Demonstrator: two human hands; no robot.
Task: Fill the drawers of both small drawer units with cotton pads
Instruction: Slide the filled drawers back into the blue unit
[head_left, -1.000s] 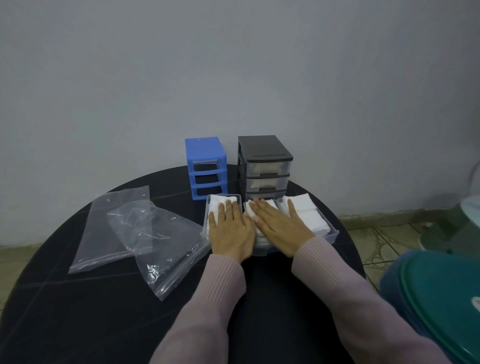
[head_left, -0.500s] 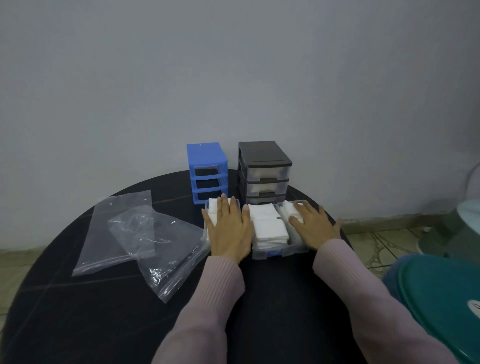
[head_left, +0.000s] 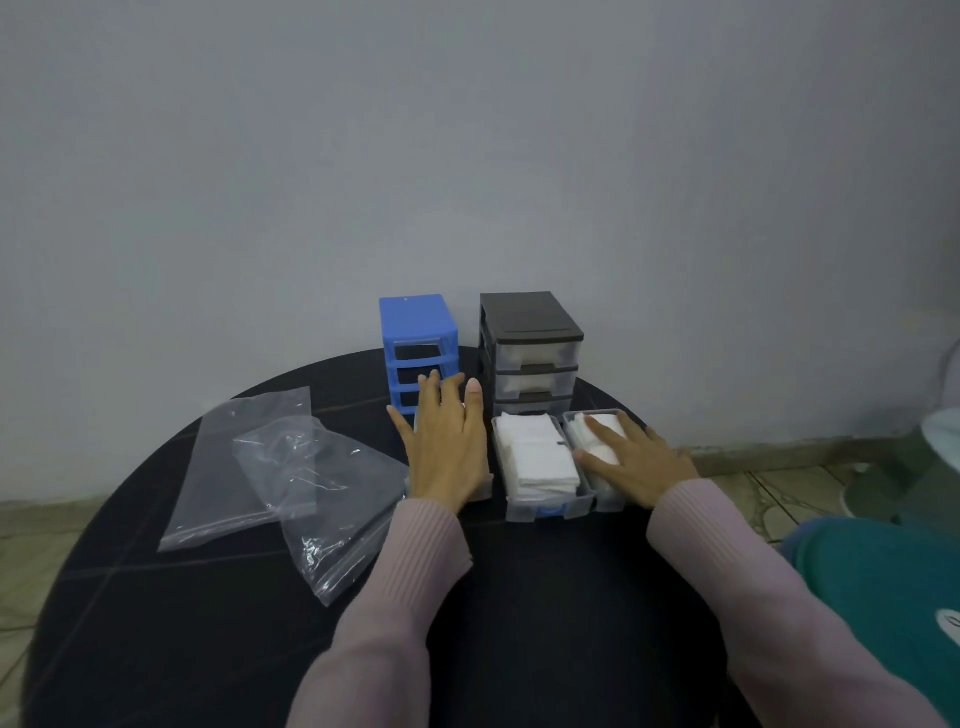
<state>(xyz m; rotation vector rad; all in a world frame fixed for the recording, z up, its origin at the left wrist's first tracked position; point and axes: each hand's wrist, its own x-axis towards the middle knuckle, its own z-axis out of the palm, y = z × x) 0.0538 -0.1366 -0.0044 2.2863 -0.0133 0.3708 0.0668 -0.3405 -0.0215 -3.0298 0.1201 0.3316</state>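
Note:
A blue drawer unit (head_left: 418, 340) with three vacant slots and a black drawer unit (head_left: 530, 343) with its clear drawers in stand at the far edge of the round black table (head_left: 545, 613). Three clear drawers lie in front of them, holding white cotton pads. My left hand (head_left: 447, 447) lies flat with straight fingers over the left drawer (head_left: 484, 486), hiding most of it. The middle drawer (head_left: 537, 460) is uncovered and full of pads. My right hand (head_left: 631, 460) rests flat on the pads in the right drawer (head_left: 592, 428).
Two clear plastic zip bags (head_left: 291, 467) lie overlapped on the left part of the table. A teal and blue container (head_left: 883, 597) stands on the floor to the right. The wall is close behind the units.
My right hand moved from the middle drawer onto the right drawer, uncovering the middle pads. My left hand slid forward a little toward the blue unit.

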